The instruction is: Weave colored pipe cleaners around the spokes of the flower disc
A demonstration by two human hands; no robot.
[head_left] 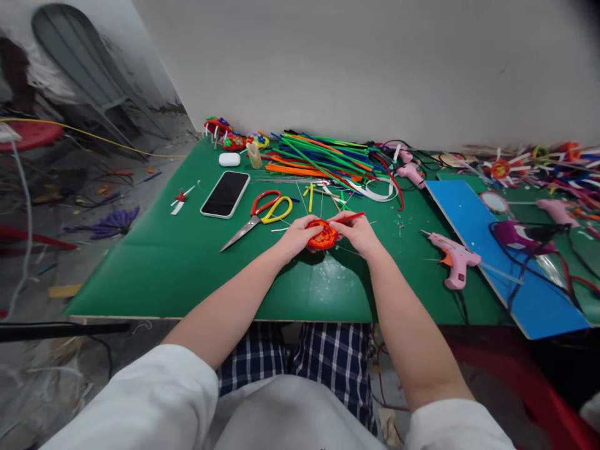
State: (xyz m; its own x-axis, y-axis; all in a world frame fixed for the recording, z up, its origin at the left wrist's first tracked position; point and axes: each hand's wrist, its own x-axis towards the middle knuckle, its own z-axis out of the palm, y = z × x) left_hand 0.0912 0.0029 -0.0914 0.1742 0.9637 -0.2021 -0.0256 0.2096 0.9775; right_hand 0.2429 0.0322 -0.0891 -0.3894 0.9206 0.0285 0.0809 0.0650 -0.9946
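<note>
Between my two hands is a small round orange-red woven piece [323,236], with thin wire spokes sticking out around it. My left hand [300,236] is closed on its left side, the thumb lying over the rim. At the upper right of the piece, my right hand [352,232] pinches a red pipe cleaner [350,217] whose free end points right. Scissors [255,219] with one red and one yellow handle lie just left of my left hand. A short yellow strip [310,197] rests beyond the piece.
A phone [225,194] and a white earbud case [229,160] lie left. Coloured pipe cleaners [323,159] are heaped against the wall. To the right are a pink glue gun [454,257], a blue board [487,237] and a purple tool [520,237] with dark cables.
</note>
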